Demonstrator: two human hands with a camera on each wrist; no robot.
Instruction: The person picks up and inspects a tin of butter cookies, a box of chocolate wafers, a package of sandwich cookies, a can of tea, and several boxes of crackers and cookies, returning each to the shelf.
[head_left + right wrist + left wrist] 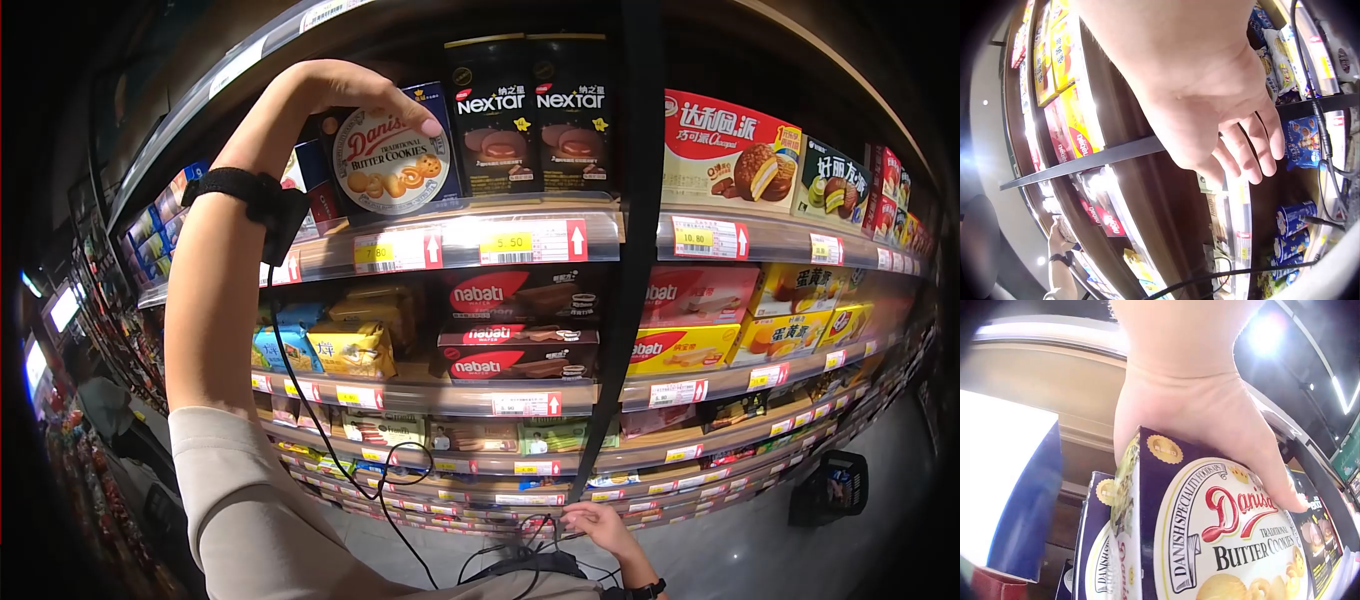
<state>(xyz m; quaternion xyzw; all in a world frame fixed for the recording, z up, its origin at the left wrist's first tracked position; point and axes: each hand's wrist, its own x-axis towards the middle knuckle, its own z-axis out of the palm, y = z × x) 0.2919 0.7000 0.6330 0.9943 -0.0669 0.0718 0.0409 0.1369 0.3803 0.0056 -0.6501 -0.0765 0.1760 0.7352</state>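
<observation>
A dark blue box of butter cookies [392,160] stands on the upper shelf, its round cookie picture facing me. My left hand [352,84] reaches over its top edge and grips it, the thumb lying against the front. In the left wrist view the palm of the left hand [1194,415] spans the box's top, while the other fingers are hidden behind it. Another blue cookie box [1093,540] is partly visible behind the gripped one. Low in front of the bottom shelves hangs my right hand [600,523], its fingers loosely bent with nothing in them.
Black chocolate snack packs [492,125] stand right beside the box. A dark upright post [628,200] divides the shelves, with a red pie box [733,150] beyond. A black cable [330,440] dangles from the left wrist. A black basket [828,488] is on the floor.
</observation>
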